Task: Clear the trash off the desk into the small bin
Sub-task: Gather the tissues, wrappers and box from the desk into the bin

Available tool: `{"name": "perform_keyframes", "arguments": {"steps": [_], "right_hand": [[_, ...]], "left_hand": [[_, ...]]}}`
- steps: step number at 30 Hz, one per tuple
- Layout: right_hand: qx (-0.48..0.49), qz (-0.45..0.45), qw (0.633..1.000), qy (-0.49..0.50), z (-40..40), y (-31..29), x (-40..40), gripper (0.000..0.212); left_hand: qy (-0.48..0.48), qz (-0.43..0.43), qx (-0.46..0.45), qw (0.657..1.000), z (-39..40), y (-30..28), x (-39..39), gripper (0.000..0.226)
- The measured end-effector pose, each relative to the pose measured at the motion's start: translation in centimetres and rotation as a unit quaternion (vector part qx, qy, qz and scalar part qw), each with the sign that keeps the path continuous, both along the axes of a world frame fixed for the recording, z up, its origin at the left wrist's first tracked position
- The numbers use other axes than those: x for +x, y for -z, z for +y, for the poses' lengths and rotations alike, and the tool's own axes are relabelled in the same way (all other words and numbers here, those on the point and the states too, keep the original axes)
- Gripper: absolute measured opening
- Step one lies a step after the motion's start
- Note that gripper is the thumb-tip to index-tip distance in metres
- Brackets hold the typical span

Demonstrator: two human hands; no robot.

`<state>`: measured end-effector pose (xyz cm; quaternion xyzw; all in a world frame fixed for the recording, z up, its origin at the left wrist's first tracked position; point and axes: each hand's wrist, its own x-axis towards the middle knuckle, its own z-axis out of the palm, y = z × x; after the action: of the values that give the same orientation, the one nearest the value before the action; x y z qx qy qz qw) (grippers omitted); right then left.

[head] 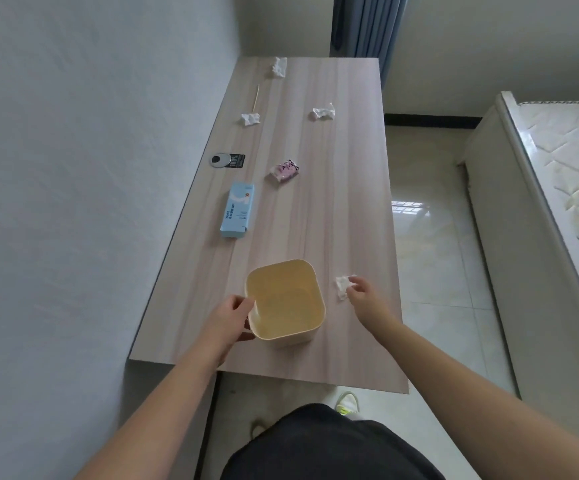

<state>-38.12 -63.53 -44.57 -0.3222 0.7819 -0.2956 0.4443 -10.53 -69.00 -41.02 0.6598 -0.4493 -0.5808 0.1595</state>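
Note:
A small cream-yellow bin (285,301) stands upright near the front of the wooden desk (336,209), and its inside looks bare. My left hand (230,318) grips the bin's left wall. My right hand (364,294) pinches a crumpled white tissue (342,286) lying just right of the bin. Farther back lie a light blue carton (237,209), a pink wrapper (284,170), a crumpled tissue at left (249,118), another at right (323,113), a third at the far edge (278,66), and a thin wooden stick (256,97).
A black and silver sticker with a cable hole (226,160) sits at the desk's left edge along the grey wall. A white mattress (565,188) stands to the right across a tiled floor. Blue curtains (367,26) hang behind the desk.

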Motion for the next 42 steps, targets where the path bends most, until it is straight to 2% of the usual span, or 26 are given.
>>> {"name": "perform_keyframes", "arguments": {"steps": [4,8,11,14,20,23,27,30,32,34,36,39,42], "right_hand": [[0.011,0.116,0.988,-0.104,-2.1,1.6,-2.4,0.045],[0.044,0.218,0.952,-0.211,-3.5,3.3,-2.9,0.054],[0.055,0.231,0.940,-0.244,-3.4,4.4,-2.7,0.044],[0.030,0.264,0.925,-0.272,-2.5,5.4,-3.0,0.030],[0.025,0.196,0.946,-0.256,-1.6,5.7,-3.4,0.019],[0.002,0.156,0.969,-0.193,-1.7,4.1,-3.6,0.015],[-0.072,0.095,0.988,-0.098,-2.0,-1.0,-3.7,0.002],[-0.160,0.065,0.982,-0.081,-1.7,-5.4,-2.5,0.007],[-0.216,0.047,0.967,-0.123,-1.1,-7.7,-1.1,0.011],[-0.259,0.062,0.941,-0.208,-0.3,-9.2,0.6,0.011],[-0.278,0.128,0.905,-0.295,0.3,-9.9,2.1,0.008],[-0.292,0.233,0.851,-0.369,0.8,-10.2,3.9,0.013],[-0.270,0.262,0.843,-0.384,1.6,-10.9,5.6,0.021]], "left_hand": [[0.013,-0.044,-0.016,0.999,0.8,-0.6,-0.5,0.033],[0.052,-0.095,0.001,0.994,2.5,-1.5,-0.9,0.049],[0.025,-0.078,0.042,0.996,4.0,-2.0,-1.4,0.057],[-0.037,-0.029,0.082,0.996,5.0,-2.4,-1.8,0.043],[-0.043,-0.036,0.042,0.998,5.2,-2.4,-2.7,0.019],[-0.031,-0.053,0.026,0.998,5.3,-2.6,-3.1,0.017],[-0.028,-0.067,0.007,0.997,5.6,-2.8,-3.4,0.015],[-0.026,-0.066,-0.008,0.997,5.8,-3.0,-3.8,0.015],[-0.023,-0.064,-0.021,0.997,6.1,-3.3,-4.1,0.017],[-0.018,-0.060,-0.029,0.998,6.5,-3.6,-4.2,0.019],[-0.012,-0.058,-0.039,0.997,6.8,-4.1,-3.9,0.020],[0.003,-0.060,-0.062,0.996,7.4,-4.7,-2.9,0.023],[0.016,-0.047,-0.072,0.996,8.0,-5.4,-1.6,0.026]]}}
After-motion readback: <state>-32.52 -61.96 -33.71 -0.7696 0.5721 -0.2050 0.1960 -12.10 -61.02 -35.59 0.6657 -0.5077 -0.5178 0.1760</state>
